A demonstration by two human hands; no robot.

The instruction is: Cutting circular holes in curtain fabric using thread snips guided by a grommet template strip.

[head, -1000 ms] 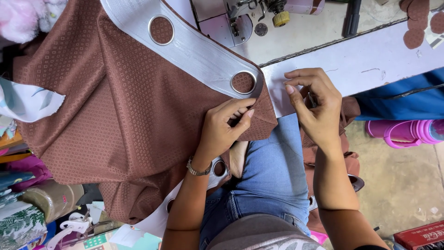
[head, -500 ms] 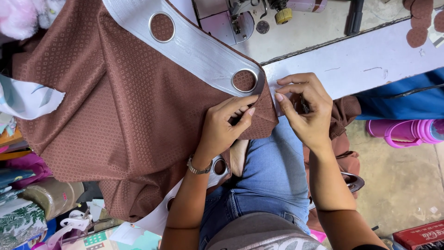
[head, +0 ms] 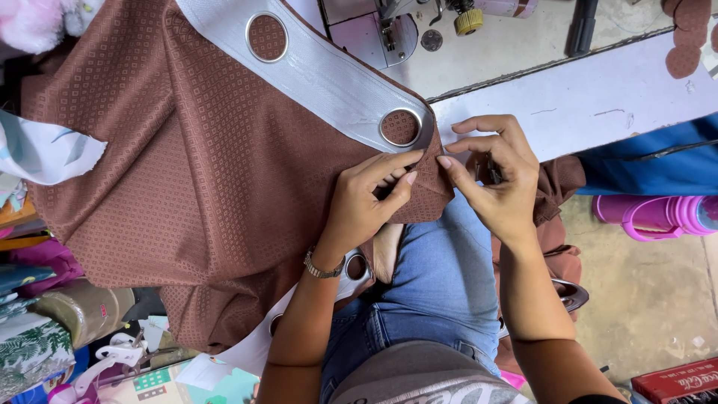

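Your left hand (head: 363,206) and right hand (head: 497,179) both pinch the cloth (head: 187,172) corner, just below the ring (head: 400,127). Keep that edge flat.

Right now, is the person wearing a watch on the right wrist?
No, the metal watch sits on the left wrist; the right hand has a bare wrist.

Matt woven curtain cloth (head: 187,172); shiny metal eyelets (head: 400,127)

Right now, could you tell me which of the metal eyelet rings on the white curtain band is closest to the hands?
The lower ring, at the band's end beside the left hand fingers; the other ring sits farther up the band.
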